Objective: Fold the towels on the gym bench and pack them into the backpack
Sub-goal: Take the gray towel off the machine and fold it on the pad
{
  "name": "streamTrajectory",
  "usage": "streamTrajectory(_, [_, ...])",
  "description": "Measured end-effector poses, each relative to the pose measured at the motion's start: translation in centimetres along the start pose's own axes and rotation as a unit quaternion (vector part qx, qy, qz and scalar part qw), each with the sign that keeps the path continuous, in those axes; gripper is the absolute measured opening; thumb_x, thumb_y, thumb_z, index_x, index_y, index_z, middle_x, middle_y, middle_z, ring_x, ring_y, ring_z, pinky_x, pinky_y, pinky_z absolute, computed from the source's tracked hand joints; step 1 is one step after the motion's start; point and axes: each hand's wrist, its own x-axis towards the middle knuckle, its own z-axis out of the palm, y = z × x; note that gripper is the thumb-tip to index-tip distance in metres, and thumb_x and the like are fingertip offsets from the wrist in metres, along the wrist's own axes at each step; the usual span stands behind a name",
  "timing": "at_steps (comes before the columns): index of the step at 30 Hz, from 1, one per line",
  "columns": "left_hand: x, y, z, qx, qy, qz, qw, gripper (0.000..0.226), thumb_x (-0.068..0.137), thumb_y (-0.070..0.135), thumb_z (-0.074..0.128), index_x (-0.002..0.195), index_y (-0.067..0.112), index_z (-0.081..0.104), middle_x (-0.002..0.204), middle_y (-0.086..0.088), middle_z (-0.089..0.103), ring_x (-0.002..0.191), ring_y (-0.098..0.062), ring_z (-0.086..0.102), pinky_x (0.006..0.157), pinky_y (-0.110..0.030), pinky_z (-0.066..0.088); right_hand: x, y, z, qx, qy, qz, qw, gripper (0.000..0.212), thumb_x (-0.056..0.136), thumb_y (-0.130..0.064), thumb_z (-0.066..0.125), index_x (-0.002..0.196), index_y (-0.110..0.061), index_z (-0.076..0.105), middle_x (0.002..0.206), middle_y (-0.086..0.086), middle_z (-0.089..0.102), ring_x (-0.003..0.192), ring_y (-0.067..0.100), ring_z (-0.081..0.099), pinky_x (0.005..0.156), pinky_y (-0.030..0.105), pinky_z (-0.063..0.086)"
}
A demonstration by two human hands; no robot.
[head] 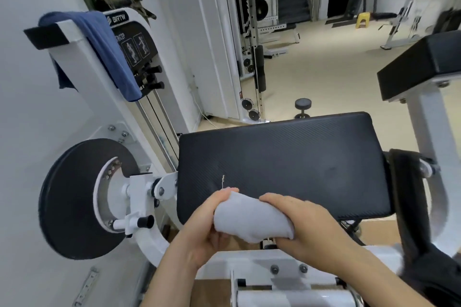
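White towel (252, 219) between both hands' grips

One head-worn view looks steeply down and forward, close over the black bench pad (274, 162).

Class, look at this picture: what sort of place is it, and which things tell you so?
Most likely a gym: a padded bench, a weight machine with exercise diagrams, and a dumbbell on the floor.

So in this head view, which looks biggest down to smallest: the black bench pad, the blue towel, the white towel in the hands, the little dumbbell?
1. black bench pad
2. blue towel
3. white towel, nearer the camera, so close to the blue one
4. dumbbell, farther off
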Motion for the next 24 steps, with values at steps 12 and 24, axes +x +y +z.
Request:
streamTrajectory(12, [-17.9, -13.1, 0.1, -0.140, 0.124, 0.202, 0.961, 0.052, 0.079, 0.022, 0.074, 0.124, 0.032, 0.050, 0.089, 0.000, 0.075, 0.076, -0.017, 0.072, 0.058, -0.029, 0.056, -16.3, -12.5, 3.8, 0.547, -0.159, 0.249, 0.783, 0.044, 0.064, -0.013, 0.073, 0.108, -0.014, 0.071, 0.109, 0.023, 0.068, 0.085, 0.034, 0.063, 0.079, 0.046, 0.044])
streamTrajectory(24, [-20.5, -17.7, 4.5, 0.093, 0.175, 0.251, 0.947, 0.027, 0.074, 0.044, 0.076, 0.088, 0.024, 0.066, 0.089, 0.001, 0.071, 0.088, -0.020, 0.067, 0.083, -0.042, 0.057, -25.6, -12.4, 0.5, 0.384, -0.016, 0.247, 0.889, 0.041, 0.073, -0.010, 0.076, 0.105, -0.033, 0.063, 0.098, -0.006, 0.065, 0.074, 0.006, 0.067, 0.060, 0.018, 0.052])
